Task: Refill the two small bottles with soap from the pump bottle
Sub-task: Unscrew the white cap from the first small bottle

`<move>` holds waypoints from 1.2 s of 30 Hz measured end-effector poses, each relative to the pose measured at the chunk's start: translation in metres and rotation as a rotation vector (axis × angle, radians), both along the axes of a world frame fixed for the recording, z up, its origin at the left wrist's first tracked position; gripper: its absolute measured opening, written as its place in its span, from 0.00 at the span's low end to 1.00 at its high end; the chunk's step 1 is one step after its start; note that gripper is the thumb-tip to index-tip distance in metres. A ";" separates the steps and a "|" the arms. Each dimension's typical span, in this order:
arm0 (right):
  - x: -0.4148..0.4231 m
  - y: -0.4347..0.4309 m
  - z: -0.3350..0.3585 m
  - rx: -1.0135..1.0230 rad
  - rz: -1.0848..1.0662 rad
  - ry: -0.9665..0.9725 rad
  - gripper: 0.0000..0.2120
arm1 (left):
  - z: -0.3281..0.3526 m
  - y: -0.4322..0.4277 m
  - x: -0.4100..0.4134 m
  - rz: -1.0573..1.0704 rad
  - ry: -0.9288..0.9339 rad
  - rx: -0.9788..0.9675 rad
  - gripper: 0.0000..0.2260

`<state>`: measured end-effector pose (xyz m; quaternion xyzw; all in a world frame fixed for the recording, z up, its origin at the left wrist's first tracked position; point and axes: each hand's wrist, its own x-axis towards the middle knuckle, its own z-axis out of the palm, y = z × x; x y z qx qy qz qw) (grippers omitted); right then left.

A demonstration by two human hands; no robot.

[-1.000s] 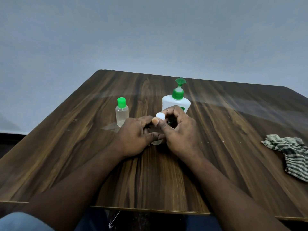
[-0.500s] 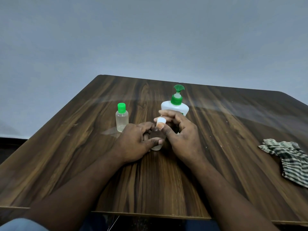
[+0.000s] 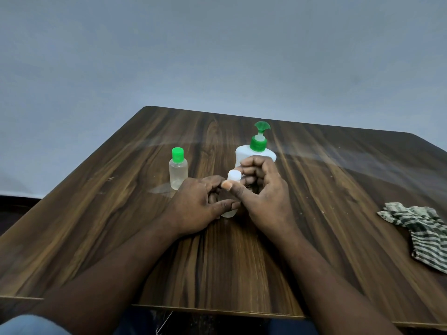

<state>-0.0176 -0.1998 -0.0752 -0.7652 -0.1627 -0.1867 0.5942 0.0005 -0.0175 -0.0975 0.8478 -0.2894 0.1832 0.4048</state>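
Note:
A small clear bottle (image 3: 228, 212) stands on the table between my hands, mostly hidden. My left hand (image 3: 197, 206) grips its body. My right hand (image 3: 262, 195) pinches its white cap (image 3: 234, 176) with thumb and fingers. A second small bottle (image 3: 178, 171) with a green cap stands upright to the left, untouched. The white pump bottle (image 3: 254, 153) with a green pump stands just behind my right hand.
The wooden table (image 3: 121, 213) has its front edge close to me. A striped green and white cloth (image 3: 420, 228) lies crumpled at the right edge. A grey wall rises behind the table.
Both hands keep their hold on the bottle and its cap. My right fingers have shifted slightly round the cap. My head has tilted, so the scene sits lower.

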 end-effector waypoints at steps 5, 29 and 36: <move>0.001 -0.004 -0.003 -0.025 0.014 -0.013 0.07 | -0.003 0.001 0.002 0.047 0.030 -0.008 0.15; -0.001 -0.003 -0.003 -0.046 0.064 -0.006 0.15 | -0.002 0.000 0.000 0.041 0.026 -0.009 0.14; -0.001 0.001 -0.001 -0.034 -0.016 -0.037 0.10 | -0.002 0.000 0.001 0.032 0.012 -0.008 0.16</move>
